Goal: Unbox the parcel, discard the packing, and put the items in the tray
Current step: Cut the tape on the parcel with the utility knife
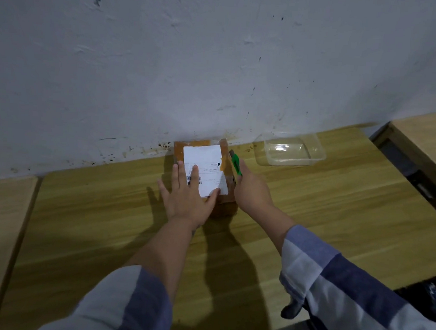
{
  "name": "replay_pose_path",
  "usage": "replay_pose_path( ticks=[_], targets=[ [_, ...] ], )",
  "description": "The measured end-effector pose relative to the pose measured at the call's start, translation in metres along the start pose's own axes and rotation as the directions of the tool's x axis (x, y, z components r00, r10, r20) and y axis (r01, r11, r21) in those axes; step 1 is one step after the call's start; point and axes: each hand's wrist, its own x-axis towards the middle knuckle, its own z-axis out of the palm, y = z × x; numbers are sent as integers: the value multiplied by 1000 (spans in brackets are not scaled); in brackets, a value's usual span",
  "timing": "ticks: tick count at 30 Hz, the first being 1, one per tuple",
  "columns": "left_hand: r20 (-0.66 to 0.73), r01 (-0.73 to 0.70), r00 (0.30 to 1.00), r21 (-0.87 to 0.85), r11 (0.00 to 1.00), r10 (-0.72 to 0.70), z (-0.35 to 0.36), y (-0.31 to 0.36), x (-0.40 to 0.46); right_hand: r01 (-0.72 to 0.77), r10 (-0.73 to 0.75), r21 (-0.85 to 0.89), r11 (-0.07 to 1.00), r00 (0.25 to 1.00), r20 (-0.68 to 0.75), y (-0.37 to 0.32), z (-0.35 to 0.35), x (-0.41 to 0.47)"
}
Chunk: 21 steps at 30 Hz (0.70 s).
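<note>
A brown cardboard parcel (224,190) with a white shipping label (204,161) lies on the wooden table (310,216) against the wall. My left hand (187,196) presses flat on its top, fingers spread over the label's near left part. My right hand (252,190) grips a green utility knife (235,163) along the parcel's right side, with the blade end pointing away from me. A clear plastic tray (289,150) stands to the right of the parcel near the wall, with nothing in it.
A second wooden table (427,142) stands at the far right across a dark gap. Another wooden surface (1,223) adjoins on the left. The white wall (218,62) runs right behind the parcel.
</note>
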Motion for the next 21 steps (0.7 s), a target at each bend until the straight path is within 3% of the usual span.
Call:
replay_pose_path(
  ticks=[14,21],
  targets=[
    [56,22,998,36,999,-24,-2,3,1,28,-2,-294,956,996,87,-12,10,5],
    [52,49,997,31,998,-51,0,7,2,32,-9,-250,968,996,91,-3,6,-21]
  ],
)
